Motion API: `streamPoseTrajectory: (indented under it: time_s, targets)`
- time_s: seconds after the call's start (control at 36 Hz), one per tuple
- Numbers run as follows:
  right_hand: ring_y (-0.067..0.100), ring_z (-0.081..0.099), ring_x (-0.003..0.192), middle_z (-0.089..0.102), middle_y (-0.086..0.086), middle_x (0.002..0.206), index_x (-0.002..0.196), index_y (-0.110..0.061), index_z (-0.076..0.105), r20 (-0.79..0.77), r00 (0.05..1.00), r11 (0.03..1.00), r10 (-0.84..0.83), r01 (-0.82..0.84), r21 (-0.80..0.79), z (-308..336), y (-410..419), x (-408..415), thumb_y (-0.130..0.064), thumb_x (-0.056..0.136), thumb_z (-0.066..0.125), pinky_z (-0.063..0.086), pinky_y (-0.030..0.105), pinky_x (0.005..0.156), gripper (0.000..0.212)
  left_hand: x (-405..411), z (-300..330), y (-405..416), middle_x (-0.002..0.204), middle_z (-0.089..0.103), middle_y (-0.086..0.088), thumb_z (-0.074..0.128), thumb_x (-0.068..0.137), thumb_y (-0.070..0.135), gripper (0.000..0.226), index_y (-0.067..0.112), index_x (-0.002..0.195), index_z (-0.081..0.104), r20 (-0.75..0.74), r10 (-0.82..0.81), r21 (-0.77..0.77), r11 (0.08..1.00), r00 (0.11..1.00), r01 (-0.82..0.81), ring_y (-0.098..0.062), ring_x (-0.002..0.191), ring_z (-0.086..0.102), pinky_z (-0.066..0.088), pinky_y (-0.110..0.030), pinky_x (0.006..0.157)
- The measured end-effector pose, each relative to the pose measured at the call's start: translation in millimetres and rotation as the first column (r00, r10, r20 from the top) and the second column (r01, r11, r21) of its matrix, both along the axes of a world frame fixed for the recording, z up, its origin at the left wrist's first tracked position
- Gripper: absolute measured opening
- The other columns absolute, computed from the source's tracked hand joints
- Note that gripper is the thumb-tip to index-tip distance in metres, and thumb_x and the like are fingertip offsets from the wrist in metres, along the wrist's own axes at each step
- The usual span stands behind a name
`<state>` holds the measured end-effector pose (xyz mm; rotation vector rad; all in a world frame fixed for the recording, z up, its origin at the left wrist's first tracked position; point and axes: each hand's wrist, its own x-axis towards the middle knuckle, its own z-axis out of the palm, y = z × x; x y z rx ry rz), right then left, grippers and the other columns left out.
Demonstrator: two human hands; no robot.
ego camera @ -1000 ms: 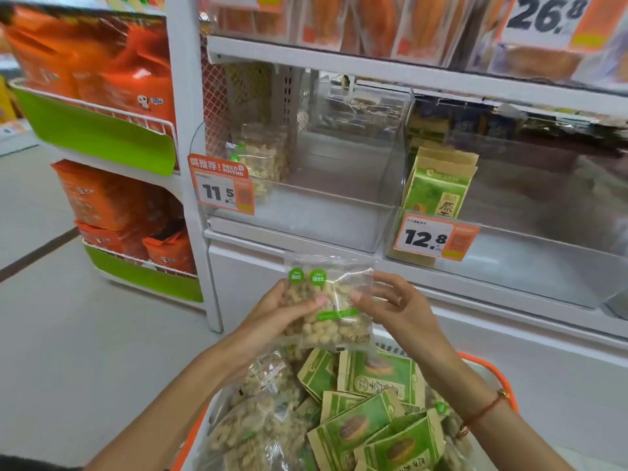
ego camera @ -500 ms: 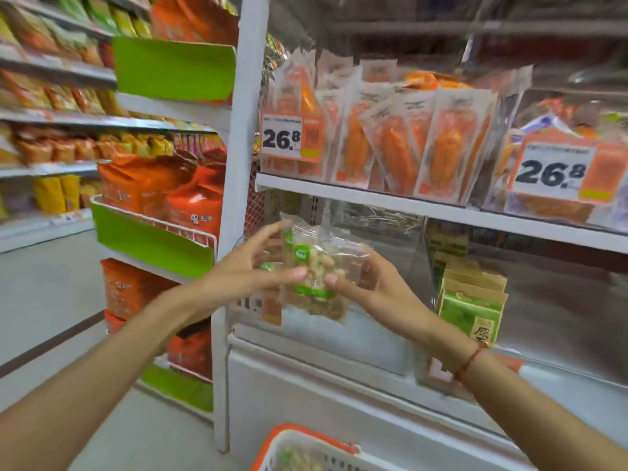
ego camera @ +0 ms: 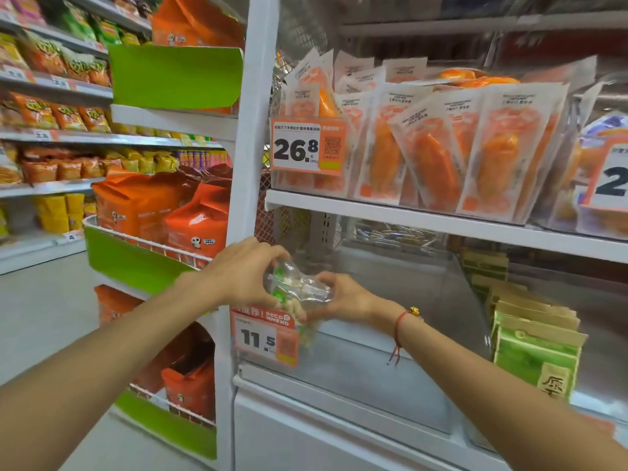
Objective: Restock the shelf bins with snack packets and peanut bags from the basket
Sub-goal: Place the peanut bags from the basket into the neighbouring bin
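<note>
A clear peanut bag with green dots is held between both hands at the front lip of the clear shelf bin marked 11.5. My left hand grips its top and left side from above. My right hand pinches its right side. The bag tilts forward into the bin's left front corner. Green snack packets stand in the neighbouring bin to the right. The basket is out of view.
A white shelf post rises just left of the bin. The shelf above holds orange pouches behind a 26.8 tag. Orange bags sit in green-fronted wire racks on the left. Grey floor lies lower left.
Both hands raised the peanut bag from over the basket to the 11.5 bin and tipped it in. My view rose, so the basket dropped out of sight.
</note>
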<state>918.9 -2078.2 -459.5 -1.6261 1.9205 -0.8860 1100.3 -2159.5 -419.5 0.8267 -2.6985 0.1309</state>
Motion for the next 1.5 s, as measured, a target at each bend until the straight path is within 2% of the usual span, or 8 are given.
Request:
streamPoseTrajectory:
  time_s: [0.19, 0.47, 0.56, 0.64, 0.83, 1.19, 1.31, 1.5]
  targets:
    - [0.019, 0.061, 0.092, 0.063, 0.012, 0.109, 0.113, -0.008, 0.056, 0.092, 0.994, 0.993, 0.053, -0.063, 0.100, -7, -17, 4, -0.006, 0.074, 0.078, 0.056, 0.034, 0.080, 0.045, -16, 7, -22, 0.124, 0.055, 0.007, 0.069, 0.071, 0.061, 0.069, 0.032, 0.131, 0.050, 0.326, -0.043, -0.142, 0.985, 0.944, 0.094, -0.015, 0.111, 0.044, 0.043, -0.035, 0.093]
    - [0.014, 0.056, 0.102, 0.058, 0.001, 0.116, 0.130, -0.019, 0.049, 0.142, 0.979, 0.900, 0.148, -0.193, 0.390, 10, -19, -20, 0.010, 0.085, 0.054, 0.052, 0.024, 0.079, 0.054, -23, 5, -27, 0.112, 0.065, 0.010, 0.070, 0.068, 0.066, 0.063, 0.029, 0.117, 0.058, 0.366, -0.044, -0.118, 0.989, 0.930, 0.094, -0.013, 0.099, 0.059, 0.045, -0.027, 0.081]
    - [0.015, 0.058, 0.096, 0.059, 0.002, 0.112, 0.127, -0.014, 0.057, -0.119, 0.993, 0.966, 0.026, 0.005, 0.257, 17, -25, -29, 0.004, 0.091, 0.047, 0.052, 0.019, 0.064, 0.042, -17, 5, -28, 0.114, 0.064, 0.012, 0.069, 0.069, 0.065, 0.058, 0.032, 0.116, 0.060, 0.340, -0.058, -0.108, 0.989, 0.939, 0.100, -0.011, 0.102, 0.059, 0.043, -0.025, 0.081]
    - [0.019, 0.063, 0.091, 0.069, 0.001, 0.109, 0.104, -0.018, 0.071, -0.421, 0.903, 0.992, -0.090, 0.120, 0.045, 12, -36, -31, -0.012, 0.088, 0.053, 0.055, 0.028, 0.078, 0.025, -17, 4, -26, 0.118, 0.063, 0.013, 0.071, 0.070, 0.062, 0.056, 0.035, 0.118, 0.061, 0.332, -0.077, -0.076, 0.991, 0.940, 0.109, -0.011, 0.106, 0.058, 0.042, -0.023, 0.080]
    - [0.023, 0.063, 0.097, 0.069, 0.000, 0.107, 0.104, -0.023, 0.071, -0.606, 0.772, 0.980, -0.189, 0.113, -0.161, -3, -43, -17, -0.025, 0.085, 0.066, 0.048, 0.029, 0.078, 0.019, -20, 4, -22, 0.120, 0.061, 0.010, 0.072, 0.072, 0.057, 0.057, 0.033, 0.121, 0.059, 0.356, -0.073, -0.030, 0.996, 0.932, 0.089, -0.013, 0.107, 0.057, 0.044, -0.025, 0.080]
    - [0.011, 0.057, 0.076, 0.065, 0.000, 0.085, 0.094, -0.008, 0.071, -0.179, 0.945, 0.957, -0.273, 0.248, -0.152, -4, -38, -15, -0.014, 0.076, 0.077, 0.049, 0.022, 0.072, 0.020, -33, 0, -13, 0.120, 0.060, 0.012, 0.075, 0.074, 0.045, 0.049, 0.032, 0.118, 0.058, 0.340, -0.023, -0.065, 0.997, 0.940, 0.048, -0.013, 0.108, 0.056, 0.037, -0.024, 0.074]
    - [0.013, 0.060, 0.066, 0.060, 0.004, 0.080, 0.111, 0.005, 0.061, 0.270, 0.943, 0.981, -0.196, 0.191, 0.044, 4, -27, -13, 0.004, 0.082, 0.067, 0.057, 0.021, 0.066, 0.030, -38, -1, -16, 0.119, 0.060, 0.006, 0.077, 0.074, 0.041, 0.051, 0.029, 0.118, 0.056, 0.384, 0.058, -0.001, 0.998, 0.922, -0.063, -0.017, 0.106, 0.056, 0.042, -0.028, 0.077]
    - [0.020, 0.064, 0.094, 0.064, 0.011, 0.102, 0.115, 0.005, 0.055, 0.143, 0.987, 0.934, -0.078, 0.022, 0.356, 7, -9, -15, -0.011, 0.078, 0.075, 0.053, 0.034, 0.092, 0.045, -43, 5, -15, 0.119, 0.060, 0.005, 0.076, 0.073, 0.045, 0.057, 0.028, 0.123, 0.055, 0.462, 0.104, 0.011, 0.992, 0.881, -0.123, -0.018, 0.106, 0.056, 0.048, -0.030, 0.084]
